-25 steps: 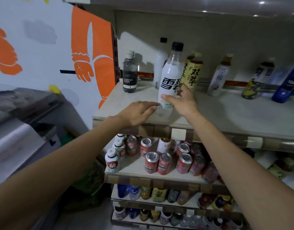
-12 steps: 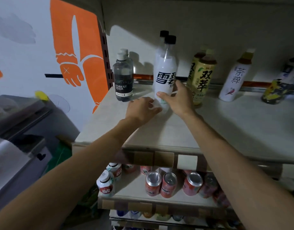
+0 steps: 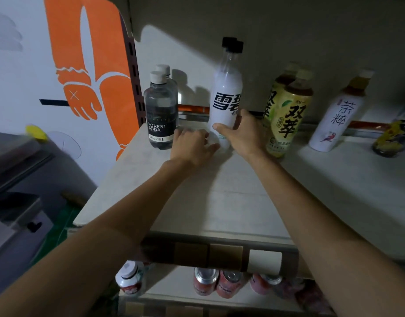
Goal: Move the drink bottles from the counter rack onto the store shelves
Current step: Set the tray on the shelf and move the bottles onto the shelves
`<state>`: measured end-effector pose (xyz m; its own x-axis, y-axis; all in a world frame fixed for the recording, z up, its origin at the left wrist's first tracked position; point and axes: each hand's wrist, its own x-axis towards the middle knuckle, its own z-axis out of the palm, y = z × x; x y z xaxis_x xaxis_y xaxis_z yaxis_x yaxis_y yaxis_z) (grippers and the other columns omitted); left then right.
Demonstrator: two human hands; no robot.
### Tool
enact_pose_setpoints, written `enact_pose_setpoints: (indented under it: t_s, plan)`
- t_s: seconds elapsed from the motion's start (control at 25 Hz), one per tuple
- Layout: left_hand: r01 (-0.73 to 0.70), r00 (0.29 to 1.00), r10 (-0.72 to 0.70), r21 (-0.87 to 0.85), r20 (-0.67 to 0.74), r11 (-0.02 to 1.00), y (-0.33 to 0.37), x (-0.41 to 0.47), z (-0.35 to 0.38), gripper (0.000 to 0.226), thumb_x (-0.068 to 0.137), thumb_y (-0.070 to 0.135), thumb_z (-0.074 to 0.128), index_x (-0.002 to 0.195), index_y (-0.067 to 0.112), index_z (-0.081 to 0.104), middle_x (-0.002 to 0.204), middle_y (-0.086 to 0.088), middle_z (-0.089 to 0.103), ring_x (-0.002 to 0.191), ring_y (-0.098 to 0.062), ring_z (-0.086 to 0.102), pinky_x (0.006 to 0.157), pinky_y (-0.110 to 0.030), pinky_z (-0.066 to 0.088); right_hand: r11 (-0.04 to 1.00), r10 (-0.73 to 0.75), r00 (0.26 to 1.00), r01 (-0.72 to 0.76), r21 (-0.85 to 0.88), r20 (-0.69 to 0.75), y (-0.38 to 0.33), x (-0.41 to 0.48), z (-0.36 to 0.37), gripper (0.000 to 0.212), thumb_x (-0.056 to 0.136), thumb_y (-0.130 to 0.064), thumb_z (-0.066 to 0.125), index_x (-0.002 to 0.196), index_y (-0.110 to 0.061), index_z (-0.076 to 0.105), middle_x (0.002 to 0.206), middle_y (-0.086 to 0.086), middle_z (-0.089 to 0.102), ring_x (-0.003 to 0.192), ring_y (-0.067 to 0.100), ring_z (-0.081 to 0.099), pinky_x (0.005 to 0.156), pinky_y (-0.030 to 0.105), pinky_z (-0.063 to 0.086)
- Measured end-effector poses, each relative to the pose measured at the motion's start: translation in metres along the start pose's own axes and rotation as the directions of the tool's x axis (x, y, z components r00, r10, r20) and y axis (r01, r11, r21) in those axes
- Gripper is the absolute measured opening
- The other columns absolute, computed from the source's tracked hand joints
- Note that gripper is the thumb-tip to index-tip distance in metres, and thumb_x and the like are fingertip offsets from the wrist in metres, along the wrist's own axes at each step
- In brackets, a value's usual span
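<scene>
Pushed deeper, white bottle (image 3: 225, 104) stands gripped low by right hand (image 3: 245, 136).

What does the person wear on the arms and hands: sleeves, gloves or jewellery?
Nothing visible. Both forearms are bare to the frame edge, no sleeve in view. The left hand and right hand show no glove, ring, watch or bracelet.
</scene>
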<state>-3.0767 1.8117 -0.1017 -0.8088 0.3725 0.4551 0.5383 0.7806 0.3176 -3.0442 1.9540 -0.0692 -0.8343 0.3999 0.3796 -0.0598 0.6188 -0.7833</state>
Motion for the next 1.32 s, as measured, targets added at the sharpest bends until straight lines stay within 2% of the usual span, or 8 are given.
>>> enact_pose_setpoints:
  t_s: [0.2,0.48,0.64,0.76,0.88,0.96,1.12,1.32]
  plan:
    - [0.000,0.999,0.005,-0.115,0.038,0.993,-0.008,0.001,0.006,0.037,0.096,0.049,0.047,0.112,0.020,0.064,0.102,-0.002,0.071,0.098,-0.022,0.063,0.106,-0.042,0.031,1.000,-0.014,1.000,0.013,0.022,0.020,0.007,0.009,0.005,0.059,0.067,-0.043,0.085,0.112,-0.014,0.060,0.113,0.004,0.071,0.098,0.021,0.068,0.085,0.043,0.057]
    - [-0.020,0.997,0.022,-0.028,0.075,0.999,-0.004,-0.006,0.003,0.035,0.096,0.046,0.046,0.113,0.018,0.058,0.104,-0.005,0.068,0.105,-0.028,0.057,0.101,-0.041,0.026,0.996,0.039,0.999,-0.041,0.082,0.026,0.006,0.003,0.008,0.057,0.073,-0.033,0.084,0.118,-0.010,0.057,0.116,0.008,0.070,0.099,0.023,0.068,0.085,0.045,0.057]
    - [-0.001,0.991,0.011,-0.078,0.130,0.997,-0.003,-0.013,-0.002,0.038,0.097,0.043,0.043,0.124,0.019,0.054,0.112,-0.005,0.066,0.115,-0.029,0.054,0.106,-0.044,0.024,0.994,0.080,0.994,-0.073,-0.082,0.080,0.008,-0.013,-0.004,0.043,0.082,-0.023,0.076,0.119,-0.009,0.058,0.110,0.004,0.069,0.092,0.016,0.065,0.068,0.025,0.052]
    - [0.004,0.992,0.008,-0.097,0.126,0.995,0.000,-0.018,-0.014,0.043,0.096,0.038,0.049,0.134,0.019,0.050,0.122,-0.009,0.064,0.122,-0.033,0.049,0.109,-0.047,0.025,0.986,0.049,0.996,-0.036,-0.166,0.074,0.007,-0.040,-0.027,0.033,0.085,-0.026,0.072,0.115,-0.012,0.066,0.111,0.002,0.069,0.096,0.014,0.062,0.074,0.023,0.045]
    - [-0.081,0.995,0.094,-0.263,0.035,0.962,0.019,-0.029,-0.027,0.035,0.092,0.024,0.056,0.124,0.011,0.056,0.120,-0.014,0.064,0.114,-0.036,0.054,0.100,-0.045,0.040,0.955,0.029,0.998,-0.013,-0.297,0.049,0.005,-0.076,-0.060,0.025,0.087,-0.029,0.068,0.110,-0.018,0.069,0.115,0.001,0.068,0.103,0.018,0.061,0.077,0.023,0.041]
    - [-0.186,0.973,0.220,-0.321,0.071,0.929,0.042,-0.042,-0.033,0.032,0.090,0.019,0.058,0.120,0.011,0.060,0.121,-0.014,0.064,0.113,-0.035,0.054,0.096,-0.041,0.044,0.936,0.074,0.997,-0.063,-0.346,0.019,0.005,-0.106,-0.083,0.025,0.089,-0.028,0.065,0.111,-0.018,0.069,0.119,0.004,0.067,0.108,0.022,0.061,0.082,0.026,0.043]
    - [-0.346,0.867,0.453,-0.405,0.206,0.846,0.095,-0.079,-0.028,0.036,0.090,0.021,0.057,0.125,0.015,0.059,0.128,-0.008,0.062,0.119,-0.030,0.052,0.100,-0.039,0.042,0.896,0.174,0.985,-0.166,-0.412,-0.018,0.007,-0.163,-0.128,0.027,0.090,-0.031,0.063,0.114,-0.019,0.066,0.123,0.006,0.063,0.111,0.024,0.057,0.082,0.025,0.040]
    - [-0.432,0.741,0.613,-0.505,0.275,0.747,0.174,-0.127,-0.029,0.039,0.090,0.027,0.056,0.128,0.019,0.055,0.131,-0.005,0.059,0.122,-0.027,0.050,0.102,-0.039,0.041,0.802,0.245,0.944,-0.324,-0.502,-0.219,0.020,-0.254,-0.193,0.034,0.088,-0.027,0.065,0.121,-0.019,0.062,0.125,0.009,0.055,0.114,0.028,0.055,0.096,0.029,0.041]
